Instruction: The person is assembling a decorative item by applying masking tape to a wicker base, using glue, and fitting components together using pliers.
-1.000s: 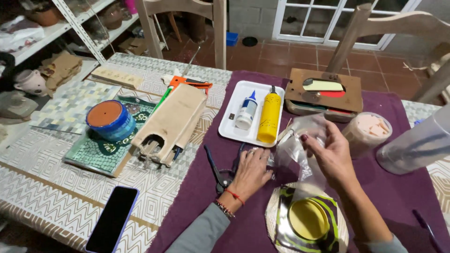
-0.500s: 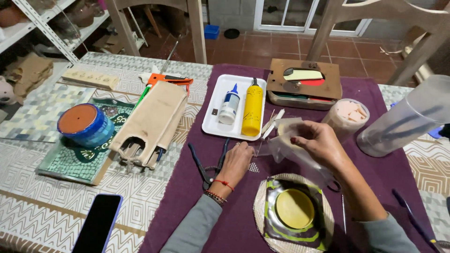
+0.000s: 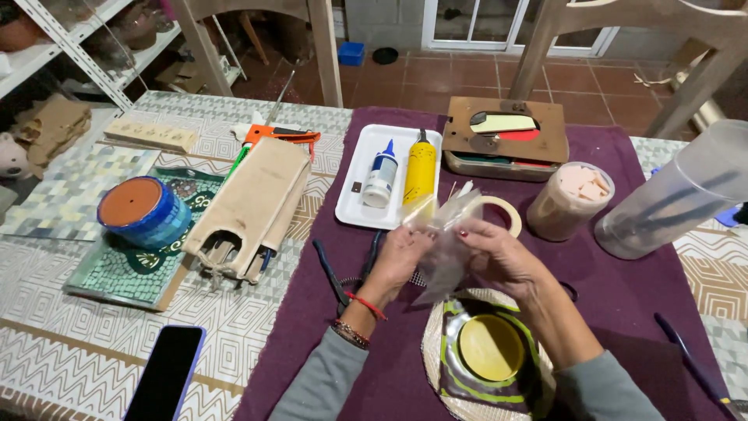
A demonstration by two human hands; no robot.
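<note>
I have both hands pinching the clear plastic bag (image 3: 442, 238) above the round mosaic piece (image 3: 487, 351): left hand (image 3: 399, 257) fingers grip one side, right hand (image 3: 499, 257) the other; I'd part them gently, level

Both forearms reach forward from the bottom of the view in grey sleeves, angled inward so the hands meet near the middle. The left hand (image 3: 399, 261) is turned back-up with a red string and a beaded band on its wrist, its fingers curled and pinched closed at the tips. The right hand (image 3: 502, 261) sits just beside it at the same height, back-up too, its thumb and first fingers (image 3: 467, 234) pinched together toward the left hand, a red-painted nail showing, the other fingers loosely bent.
</note>
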